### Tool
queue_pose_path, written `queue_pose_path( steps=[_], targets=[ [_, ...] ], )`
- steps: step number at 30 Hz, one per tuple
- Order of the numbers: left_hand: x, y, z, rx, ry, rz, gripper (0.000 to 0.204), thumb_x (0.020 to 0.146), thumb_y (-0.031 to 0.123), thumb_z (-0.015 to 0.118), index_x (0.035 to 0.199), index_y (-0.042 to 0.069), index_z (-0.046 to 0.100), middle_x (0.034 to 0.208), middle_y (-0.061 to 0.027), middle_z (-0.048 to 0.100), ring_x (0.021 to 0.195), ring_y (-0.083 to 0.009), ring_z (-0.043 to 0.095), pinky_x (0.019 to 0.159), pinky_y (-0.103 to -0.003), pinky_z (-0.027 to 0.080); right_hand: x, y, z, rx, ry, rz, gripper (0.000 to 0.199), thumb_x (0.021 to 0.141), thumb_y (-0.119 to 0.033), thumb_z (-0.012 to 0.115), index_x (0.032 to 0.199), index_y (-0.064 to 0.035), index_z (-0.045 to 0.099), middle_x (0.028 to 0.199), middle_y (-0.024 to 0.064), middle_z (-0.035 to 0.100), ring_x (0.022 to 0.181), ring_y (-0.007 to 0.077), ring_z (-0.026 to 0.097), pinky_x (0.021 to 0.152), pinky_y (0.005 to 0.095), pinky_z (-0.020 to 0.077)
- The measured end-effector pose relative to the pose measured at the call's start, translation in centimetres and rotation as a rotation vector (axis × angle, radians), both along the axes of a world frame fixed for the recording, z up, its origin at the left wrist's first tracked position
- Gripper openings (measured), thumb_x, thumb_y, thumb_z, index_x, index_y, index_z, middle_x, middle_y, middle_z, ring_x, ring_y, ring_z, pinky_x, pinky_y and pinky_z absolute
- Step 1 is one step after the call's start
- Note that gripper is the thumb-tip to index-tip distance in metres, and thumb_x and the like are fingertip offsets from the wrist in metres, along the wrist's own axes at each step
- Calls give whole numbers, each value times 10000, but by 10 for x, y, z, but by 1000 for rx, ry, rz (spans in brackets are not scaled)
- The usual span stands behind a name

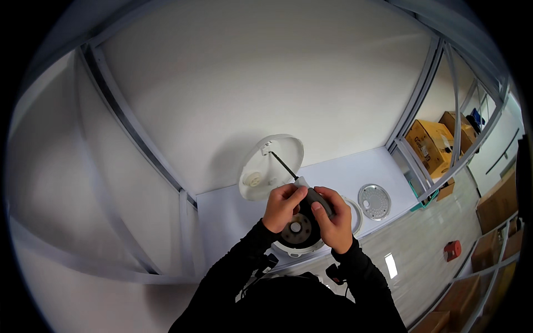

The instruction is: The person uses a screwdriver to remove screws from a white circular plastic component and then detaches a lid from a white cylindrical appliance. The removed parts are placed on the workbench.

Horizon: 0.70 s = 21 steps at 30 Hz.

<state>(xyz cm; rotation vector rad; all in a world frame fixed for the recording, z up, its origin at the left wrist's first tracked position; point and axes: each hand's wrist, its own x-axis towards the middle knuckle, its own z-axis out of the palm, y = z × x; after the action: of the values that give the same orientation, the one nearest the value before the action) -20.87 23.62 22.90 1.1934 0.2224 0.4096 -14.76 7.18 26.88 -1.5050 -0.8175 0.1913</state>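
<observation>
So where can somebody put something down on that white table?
On the white table there's bare room between the left frame and the rice cooker, and between the back wall and the perforated metal disc. Crowded middle: left hand, right hand, screwdriver, open lid, white ring.

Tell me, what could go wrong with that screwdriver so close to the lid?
Two or three things, perhaps. The screwdriver points at the inside of the raised lid, so its tip might slip and scratch it. The left hand and right hand work above the open cooker, so anything dropped could fall inside. And the metal disc lies near the table's front edge; a bump might knock it off.
</observation>
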Motion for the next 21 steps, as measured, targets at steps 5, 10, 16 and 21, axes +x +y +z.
queue_pose_path(
  steps=[5,10,16,21],
  targets=[
    [0,-4,2,-5,-4,-1,225,1030,234,664,941,27,661,704,35,556,570,-49,477,521,-231,356,-1,1,-4,16,45,-1,361,958,-145,702,1270,26,639,1039,145,745,919,174,692,822,309,547],
    [2,-3,1,-90,-28,7,269,999,281,719,921,28,678,728,36,577,574,-42,482,522,-234,368,0,1,1,-14,97,19,358,964,-150,695,1271,26,642,1045,144,746,915,169,693,819,307,548],
    [3,-7,3,-115,-59,7,266,1000,284,720,926,32,677,731,37,575,571,-46,478,523,-235,362,2,-1,5,-27,74,17,357,967,-151,689,1274,25,643,1054,151,747,925,170,697,827,310,551],
    [8,-9,2,-119,-70,22,255,1006,282,710,933,41,674,721,45,558,569,-46,465,521,-237,357,6,-2,5,-28,80,20,352,966,-145,689,1273,21,643,1057,148,748,930,174,698,835,312,551]
  ],
)
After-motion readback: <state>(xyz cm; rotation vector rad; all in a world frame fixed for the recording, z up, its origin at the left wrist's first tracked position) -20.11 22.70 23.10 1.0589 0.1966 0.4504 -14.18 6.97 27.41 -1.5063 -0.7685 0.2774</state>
